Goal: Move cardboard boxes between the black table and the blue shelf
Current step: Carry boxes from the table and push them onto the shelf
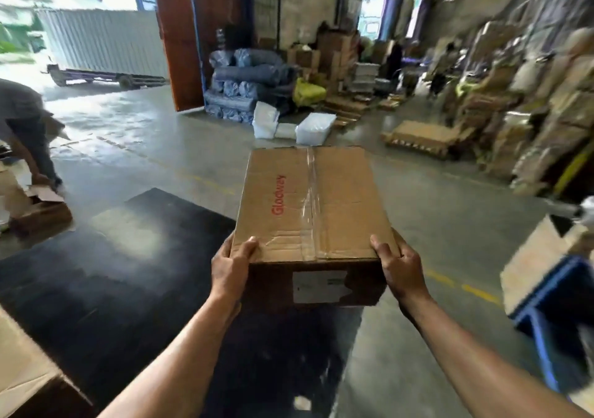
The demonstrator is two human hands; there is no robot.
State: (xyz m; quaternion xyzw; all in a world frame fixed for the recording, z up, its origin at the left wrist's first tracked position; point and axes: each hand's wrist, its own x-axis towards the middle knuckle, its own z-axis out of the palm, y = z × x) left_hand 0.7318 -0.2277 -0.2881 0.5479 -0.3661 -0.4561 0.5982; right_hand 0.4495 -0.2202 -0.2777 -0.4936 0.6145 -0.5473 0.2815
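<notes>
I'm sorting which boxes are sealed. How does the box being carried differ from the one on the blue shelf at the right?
The carried box is taped shut along its top seam; the shelf box looks open at the top. The carried box is held in the air by the left hand and right hand, while the shelf box rests on the blue shelf. The carried box shows red lettering; the shelf box's visible side is plain. Both are brown cardboard.

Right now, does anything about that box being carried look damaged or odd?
Slightly: the cardboard box held by the left hand and right hand has a creased, dented top near the left thumb, with wrinkled clear tape.
</notes>
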